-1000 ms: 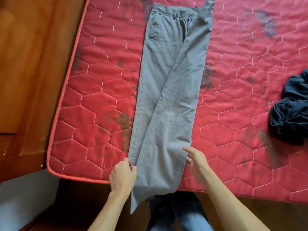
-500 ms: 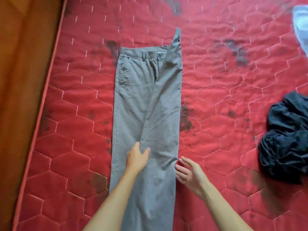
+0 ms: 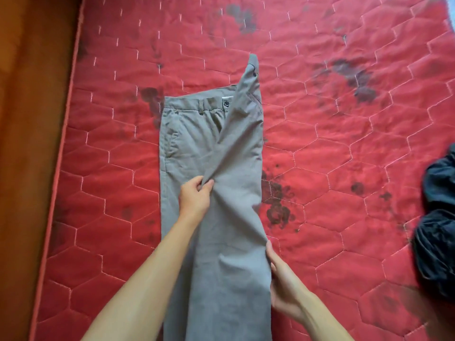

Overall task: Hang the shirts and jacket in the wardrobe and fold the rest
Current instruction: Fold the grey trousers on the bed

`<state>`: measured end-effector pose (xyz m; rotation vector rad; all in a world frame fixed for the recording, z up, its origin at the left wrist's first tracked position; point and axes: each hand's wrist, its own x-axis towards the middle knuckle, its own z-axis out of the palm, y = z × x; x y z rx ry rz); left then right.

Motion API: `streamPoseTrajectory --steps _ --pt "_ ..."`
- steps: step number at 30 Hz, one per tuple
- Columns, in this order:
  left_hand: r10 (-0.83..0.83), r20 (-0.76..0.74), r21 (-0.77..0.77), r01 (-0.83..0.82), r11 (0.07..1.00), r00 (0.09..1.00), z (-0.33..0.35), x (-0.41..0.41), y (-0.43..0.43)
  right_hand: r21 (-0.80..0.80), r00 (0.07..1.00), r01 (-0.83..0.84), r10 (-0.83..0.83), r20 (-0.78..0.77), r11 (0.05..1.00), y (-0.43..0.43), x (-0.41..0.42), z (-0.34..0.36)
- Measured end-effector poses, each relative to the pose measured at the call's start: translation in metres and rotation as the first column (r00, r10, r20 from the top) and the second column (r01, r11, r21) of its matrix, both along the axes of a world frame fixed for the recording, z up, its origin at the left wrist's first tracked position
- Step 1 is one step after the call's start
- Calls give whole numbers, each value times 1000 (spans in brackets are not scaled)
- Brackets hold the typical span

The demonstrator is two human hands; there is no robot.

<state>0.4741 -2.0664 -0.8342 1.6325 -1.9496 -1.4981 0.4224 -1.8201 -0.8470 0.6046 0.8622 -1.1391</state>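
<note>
My left hand (image 3: 194,200), which lay flat on the grey trousers (image 3: 234,148) half a second ago, now has thumb and fingers clamped on a fold of cloth at the crotch. My right hand (image 3: 285,284) has come in from the bare mattress to touch the right edge of the near leg. Its fingers (image 3: 269,249) lie fairly straight along that edge, and I cannot tell whether it actually grips the cloth or only rests against it.

The trousers lie lengthwise on the red quilted mattress (image 3: 98,193), waistband (image 3: 194,103) at the far end and legs running toward me out of the bottom of the view. The right half is folded over the left on a slant. Its waistband corner sticks up past the rest of the waist, and a dark button (image 3: 226,103) shows just beside the overlap.

Dark stains mark the mattress beside the trousers on both sides. A crumpled dark navy garment (image 3: 435,254) sits well apart at the right edge. A brown wooden surface (image 3: 29,143) runs along the left side of the mattress.
</note>
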Motion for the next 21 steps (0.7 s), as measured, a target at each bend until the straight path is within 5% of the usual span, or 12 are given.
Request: streamPoseTrajectory --steps 5,10,17,21 --pt "387 -62 182 -371 911 920 -1 57 -29 87 990 -128 132 -45 988 7 4 -17" --pt "338 89 374 -346 860 937 -9 79 -37 95 983 -150 159 -89 984 -19 5 -7" --pt "274 39 387 -267 883 961 -19 58 -60 46 983 153 -148 -112 987 -83 -3 4" --pt "424 -121 472 -324 820 898 -13 59 -73 2 924 380 -379 -37 925 -102 -15 1"
